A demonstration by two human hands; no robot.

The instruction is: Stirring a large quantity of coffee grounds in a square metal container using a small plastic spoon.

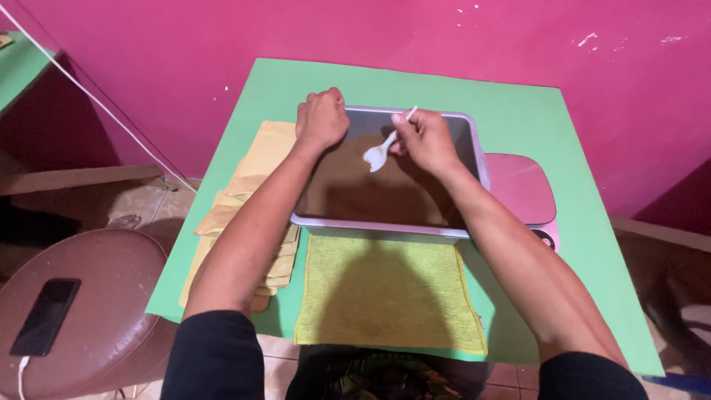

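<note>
Two hands are working at the grey tray (474, 159) near the bench's far edge: the left hand (322, 118) is fisted on its rim, the right hand's (428, 139) fingers are pinching a white plastic spoon (379, 152). Light and probably bendy, it is being gripped best at the handle, over the brown powder (363, 189).

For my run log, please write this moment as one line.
left hand: fist on rim of grey metal tray | right hand: holds white plastic spoon over brown powder | yellow cloth in front

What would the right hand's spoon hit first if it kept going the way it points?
Probably the brown powder in the tray; the right hand tips the white spoon down at it.
</note>
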